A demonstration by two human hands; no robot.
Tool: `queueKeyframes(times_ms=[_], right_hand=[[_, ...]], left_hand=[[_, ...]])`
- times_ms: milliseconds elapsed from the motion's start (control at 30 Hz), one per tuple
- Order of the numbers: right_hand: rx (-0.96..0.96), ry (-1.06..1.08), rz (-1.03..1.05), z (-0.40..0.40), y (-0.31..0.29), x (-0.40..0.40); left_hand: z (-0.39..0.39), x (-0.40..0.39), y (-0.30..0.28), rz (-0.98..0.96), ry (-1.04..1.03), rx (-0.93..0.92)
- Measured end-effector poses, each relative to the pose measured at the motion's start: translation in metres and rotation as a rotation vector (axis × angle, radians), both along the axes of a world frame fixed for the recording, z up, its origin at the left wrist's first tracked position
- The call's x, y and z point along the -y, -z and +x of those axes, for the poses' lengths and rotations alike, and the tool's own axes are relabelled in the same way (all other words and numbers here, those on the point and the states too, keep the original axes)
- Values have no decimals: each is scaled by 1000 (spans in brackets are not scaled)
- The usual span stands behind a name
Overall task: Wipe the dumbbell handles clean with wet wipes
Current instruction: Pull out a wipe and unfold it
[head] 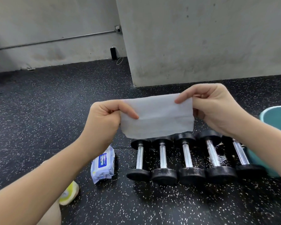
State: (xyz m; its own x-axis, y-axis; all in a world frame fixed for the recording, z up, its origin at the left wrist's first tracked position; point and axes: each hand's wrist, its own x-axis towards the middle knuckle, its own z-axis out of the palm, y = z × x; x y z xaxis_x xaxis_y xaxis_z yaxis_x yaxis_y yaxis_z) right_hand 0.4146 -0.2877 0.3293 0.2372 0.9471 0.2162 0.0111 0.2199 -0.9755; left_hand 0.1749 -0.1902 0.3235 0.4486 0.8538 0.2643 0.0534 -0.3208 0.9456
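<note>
A white wet wipe (157, 116) is stretched flat in the air between both hands. My left hand (104, 117) pinches its left edge and my right hand (211, 106) pinches its upper right corner. Below the wipe, several black dumbbells (187, 159) with shiny chrome handles lie side by side on the floor. White specks cover the handle of the fourth dumbbell (213, 155). My right forearm hides part of the rightmost dumbbell (241, 155). The wipe covers the far ends of the left ones.
A pack of wet wipes (102, 164) lies on the speckled black rubber floor left of the dumbbells. A teal bucket (276, 117) stands at the right edge. A yellow and white object (70, 194) sits near my left arm. A grey concrete pillar (201, 38) rises behind.
</note>
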Motion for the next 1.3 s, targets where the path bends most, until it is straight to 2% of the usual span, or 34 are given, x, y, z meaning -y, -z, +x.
queueKeyframes(times_ms=[133,367,533,800,1000,1300], right_hand=[[-84,-102,-77,3,-7,0],[-109,-77,-118,3,-7,0],[-221,-65,-159,-2,-11,2],[-156,-76,-131,1,-11,5],[-154,-41,-102,2,-16,6],[-187,-85,-83,5,-15,5]], left_hand=[[4,0,-4,-102,5,46],[7,6,-11,-319,49,114],[9,10,-15,-396,77,167],[5,8,-13,-288,86,165],[2,1,-9,-133,-9,145],[2,4,-12,-227,74,254]])
